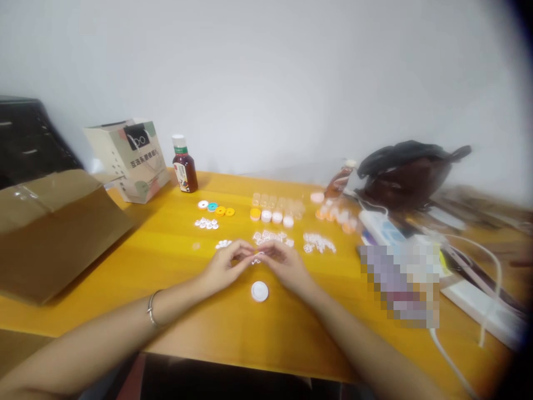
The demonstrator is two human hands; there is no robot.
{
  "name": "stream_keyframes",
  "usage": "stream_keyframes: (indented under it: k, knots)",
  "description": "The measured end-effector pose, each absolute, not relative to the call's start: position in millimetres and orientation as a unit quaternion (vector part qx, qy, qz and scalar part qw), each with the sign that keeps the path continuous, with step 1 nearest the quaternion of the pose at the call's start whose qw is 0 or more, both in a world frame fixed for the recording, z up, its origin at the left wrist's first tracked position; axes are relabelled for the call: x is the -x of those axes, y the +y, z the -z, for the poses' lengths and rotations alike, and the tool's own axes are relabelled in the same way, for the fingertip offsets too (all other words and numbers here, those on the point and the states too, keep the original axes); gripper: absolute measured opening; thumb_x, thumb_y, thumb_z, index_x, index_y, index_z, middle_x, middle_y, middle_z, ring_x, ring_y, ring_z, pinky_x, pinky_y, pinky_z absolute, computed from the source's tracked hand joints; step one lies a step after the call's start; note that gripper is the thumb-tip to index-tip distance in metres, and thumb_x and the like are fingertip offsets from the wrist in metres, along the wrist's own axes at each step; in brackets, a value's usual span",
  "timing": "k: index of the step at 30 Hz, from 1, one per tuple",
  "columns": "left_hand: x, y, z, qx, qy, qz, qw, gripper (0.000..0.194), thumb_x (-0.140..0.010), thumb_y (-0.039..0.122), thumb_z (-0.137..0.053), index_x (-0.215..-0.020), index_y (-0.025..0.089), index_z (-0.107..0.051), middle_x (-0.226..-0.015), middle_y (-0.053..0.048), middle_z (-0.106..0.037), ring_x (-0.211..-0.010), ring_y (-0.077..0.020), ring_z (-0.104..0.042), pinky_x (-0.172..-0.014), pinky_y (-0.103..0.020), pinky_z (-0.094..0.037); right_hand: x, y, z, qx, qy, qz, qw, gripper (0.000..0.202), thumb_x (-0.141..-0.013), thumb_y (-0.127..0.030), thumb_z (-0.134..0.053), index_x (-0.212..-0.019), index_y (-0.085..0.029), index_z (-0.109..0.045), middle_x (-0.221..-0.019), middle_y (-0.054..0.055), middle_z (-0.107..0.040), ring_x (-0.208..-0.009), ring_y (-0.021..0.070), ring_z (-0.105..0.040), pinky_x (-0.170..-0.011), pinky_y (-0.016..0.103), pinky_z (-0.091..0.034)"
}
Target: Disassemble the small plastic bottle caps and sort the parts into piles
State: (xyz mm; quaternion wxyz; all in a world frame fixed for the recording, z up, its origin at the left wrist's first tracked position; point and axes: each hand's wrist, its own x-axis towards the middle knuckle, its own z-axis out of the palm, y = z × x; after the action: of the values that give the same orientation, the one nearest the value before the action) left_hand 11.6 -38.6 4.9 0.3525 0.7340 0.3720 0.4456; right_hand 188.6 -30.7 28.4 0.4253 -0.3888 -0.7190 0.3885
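My left hand [227, 265] and my right hand [287, 265] meet over the middle of the yellow table [225, 328], fingertips pinched together on a small white piece [257, 257]. Just below them a round white lid [260, 291] lies on the table. Small white parts [272, 238] are spread behind my fingers, with another group [318, 243] to the right and one [206, 223] to the left. Behind these stand a row of orange and white caps [265, 216] and several clear cups [272, 201]. Yellow, teal and white rings [220, 210] lie at the back left.
An open cardboard box [58, 233] and a paper bag [137, 161] stand left, beside a dark red bottle [184, 166]. On the right are a dark bag [403, 175], a second bottle [340, 180], a power strip [483, 314], cables and a pixelated item [400, 286].
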Motion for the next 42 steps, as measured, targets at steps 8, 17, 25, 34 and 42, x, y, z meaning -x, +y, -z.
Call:
stream_keyframes:
  k: [8,17,25,34,42]
  knots:
    - [-4,-50,-22,-0.858,0.326,-0.274,0.286,0.040,-0.077,0.042,-0.061,-0.110,0.022,-0.053,-0.106,-0.007,-0.057,-0.095,-0.0198,-0.053,-0.083,-0.034,-0.045,-275,19,-59,0.617,-0.664,-0.227,0.355,0.010,-0.068,-0.026,-0.061,-0.066,-0.016,-0.062,-0.066,0.004,-0.066,-0.061,0.0169,-0.060,-0.059,0.028,-0.045]
    - [-5,-47,-10,-0.892,0.286,-0.219,0.273,0.067,-0.060,0.044,-0.074,-0.117,0.021,-0.047,-0.109,-0.008,-0.050,-0.099,-0.0232,-0.049,-0.087,-0.037,-0.043,-318,43,-43,0.657,-0.689,-0.151,0.264,0.008,-0.064,-0.023,-0.062,-0.059,-0.016,-0.061,-0.061,0.004,-0.066,-0.057,0.0169,-0.059,-0.053,0.025,-0.042]
    - [-6,-45,-9,-0.887,0.288,-0.218,0.289,0.033,-0.069,0.033,-0.069,-0.096,0.019,-0.055,-0.100,-0.005,-0.053,-0.093,-0.0186,-0.050,-0.082,-0.031,-0.043,-319,44,-36,0.665,-0.691,-0.154,0.238,0.011,-0.064,-0.023,-0.061,-0.055,-0.017,-0.058,-0.057,0.002,-0.063,-0.056,0.0159,-0.058,-0.051,0.023,-0.040]
    - [-7,-45,-11,-0.882,0.291,-0.219,0.299,0.034,-0.069,0.035,-0.068,-0.097,0.019,-0.056,-0.099,-0.005,-0.054,-0.093,-0.0183,-0.050,-0.083,-0.031,-0.042,-313,42,-40,0.644,-0.715,-0.101,0.254,0.015,-0.070,-0.029,-0.059,-0.061,-0.017,-0.059,-0.066,0.004,-0.063,-0.065,0.0176,-0.057,-0.061,0.027,-0.041]
    - [-10,-44,-8,-0.876,0.303,-0.234,0.293,0.032,-0.067,0.025,-0.067,-0.096,0.019,-0.056,-0.097,-0.004,-0.055,-0.090,-0.0185,-0.052,-0.080,-0.031,-0.043,-230,-29,-59,0.398,-0.853,-0.294,0.167,0.041,-0.058,-0.044,-0.074,-0.085,-0.020,-0.057,-0.080,0.000,-0.060,-0.072,0.0159,-0.054,-0.063,0.025,-0.041]
